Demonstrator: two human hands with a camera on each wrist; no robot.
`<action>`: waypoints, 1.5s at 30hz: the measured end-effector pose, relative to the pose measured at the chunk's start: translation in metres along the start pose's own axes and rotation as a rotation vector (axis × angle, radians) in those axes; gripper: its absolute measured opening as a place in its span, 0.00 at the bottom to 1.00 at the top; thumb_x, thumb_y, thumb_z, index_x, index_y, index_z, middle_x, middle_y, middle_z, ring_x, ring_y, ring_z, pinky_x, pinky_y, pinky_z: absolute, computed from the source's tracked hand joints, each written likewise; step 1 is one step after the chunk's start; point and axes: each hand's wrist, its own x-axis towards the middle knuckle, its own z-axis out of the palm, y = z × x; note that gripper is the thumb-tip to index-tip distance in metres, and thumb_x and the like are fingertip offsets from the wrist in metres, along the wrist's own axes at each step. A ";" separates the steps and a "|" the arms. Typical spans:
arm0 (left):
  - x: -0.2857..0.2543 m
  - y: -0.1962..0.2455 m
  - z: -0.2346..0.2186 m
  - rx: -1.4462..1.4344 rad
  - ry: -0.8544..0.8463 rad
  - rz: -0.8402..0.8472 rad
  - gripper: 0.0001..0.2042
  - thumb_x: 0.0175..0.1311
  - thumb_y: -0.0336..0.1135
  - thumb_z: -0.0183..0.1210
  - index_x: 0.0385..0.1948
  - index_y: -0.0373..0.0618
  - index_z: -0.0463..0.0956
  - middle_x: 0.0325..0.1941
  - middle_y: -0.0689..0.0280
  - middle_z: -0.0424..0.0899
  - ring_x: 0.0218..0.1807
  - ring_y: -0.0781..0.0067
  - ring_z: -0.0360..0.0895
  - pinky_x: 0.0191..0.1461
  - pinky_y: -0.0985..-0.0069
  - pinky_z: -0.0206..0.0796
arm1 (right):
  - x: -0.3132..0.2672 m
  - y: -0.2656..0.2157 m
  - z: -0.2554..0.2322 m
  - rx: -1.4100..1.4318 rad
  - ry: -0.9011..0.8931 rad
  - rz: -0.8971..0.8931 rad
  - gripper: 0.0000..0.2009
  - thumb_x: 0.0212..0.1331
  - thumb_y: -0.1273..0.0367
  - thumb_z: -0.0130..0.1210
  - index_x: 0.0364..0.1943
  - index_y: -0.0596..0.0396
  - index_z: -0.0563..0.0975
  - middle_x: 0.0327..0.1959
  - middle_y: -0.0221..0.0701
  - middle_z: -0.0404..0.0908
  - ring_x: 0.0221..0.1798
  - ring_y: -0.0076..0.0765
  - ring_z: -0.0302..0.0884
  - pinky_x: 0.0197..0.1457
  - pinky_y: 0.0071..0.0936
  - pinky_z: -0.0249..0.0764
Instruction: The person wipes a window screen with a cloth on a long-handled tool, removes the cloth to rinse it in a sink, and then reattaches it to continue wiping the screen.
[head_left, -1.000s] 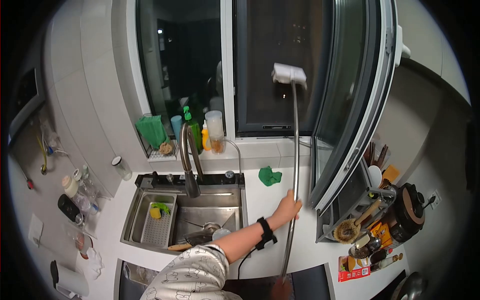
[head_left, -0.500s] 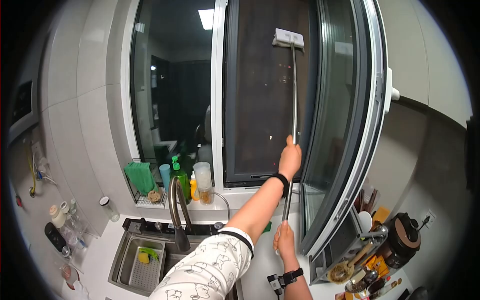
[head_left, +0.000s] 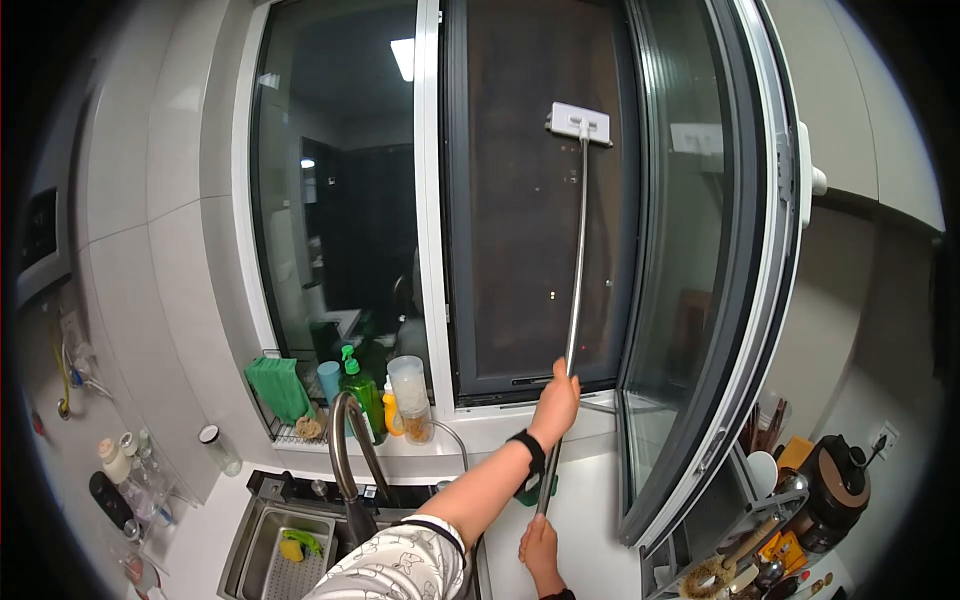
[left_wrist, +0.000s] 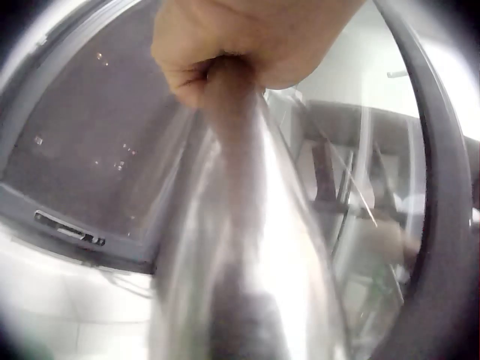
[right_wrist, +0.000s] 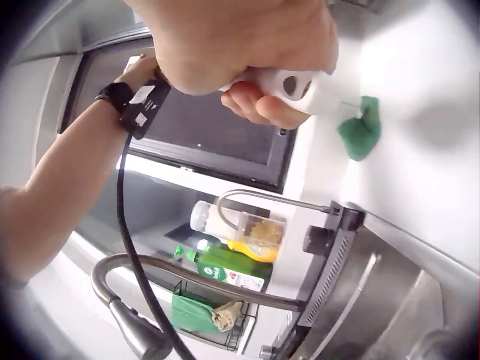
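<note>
A flat mop with a white rectangular head point(head_left: 580, 123) and a long metal pole point(head_left: 578, 240) reaches up in front of the dark window pane point(head_left: 520, 220). My left hand point(head_left: 556, 405) grips the pole partway down, its wrist wearing a black strap. Lower, my right hand point(head_left: 539, 548) holds the pole's end. In the left wrist view, the fingers of the left hand point(left_wrist: 247, 45) wrap round the shiny pole point(left_wrist: 255, 225). The right wrist view shows the right hand point(right_wrist: 240, 45) curled round a white end piece point(right_wrist: 292, 84) with a hole.
An opened window sash point(head_left: 690, 250) juts inward at right. Below it stand a dish rack point(head_left: 745, 480) and a dark cooker point(head_left: 835, 490). The faucet point(head_left: 345, 440) and sink point(head_left: 235, 565) are at left, bottles point(head_left: 362, 395) on the sill. A green cloth point(right_wrist: 361, 131) lies on the counter.
The mop head rose on the pane, then came down a little. Both hands came into higher view and have since lowered with the pole. The head view has tilted upward from the counter.
</note>
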 end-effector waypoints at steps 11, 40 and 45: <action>0.205 0.095 -0.043 -0.035 -0.020 0.032 0.13 0.62 0.34 0.45 0.43 0.37 0.55 0.34 0.42 0.76 0.40 0.41 0.74 0.43 0.52 0.66 | 0.094 -0.206 0.017 0.099 -0.044 -0.078 0.25 0.62 0.45 0.34 0.20 0.50 0.61 0.08 0.25 0.55 0.07 0.22 0.51 0.09 0.22 0.51; -0.217 0.037 0.003 0.062 -0.295 -0.413 0.17 0.64 0.35 0.41 0.48 0.33 0.52 0.30 0.40 0.76 0.36 0.39 0.73 0.41 0.53 0.64 | -0.251 -0.013 -0.063 0.150 -0.116 0.529 0.22 0.64 0.49 0.34 0.20 0.51 0.60 0.08 0.26 0.56 0.07 0.25 0.53 0.10 0.25 0.56; -0.280 0.035 0.003 -0.037 -0.504 -0.738 0.18 0.61 0.34 0.42 0.47 0.31 0.52 0.31 0.41 0.76 0.30 0.49 0.78 0.31 0.62 0.72 | -0.317 -0.009 -0.071 0.228 -0.046 0.668 0.26 0.61 0.44 0.35 0.19 0.51 0.62 0.08 0.27 0.55 0.07 0.24 0.51 0.10 0.24 0.51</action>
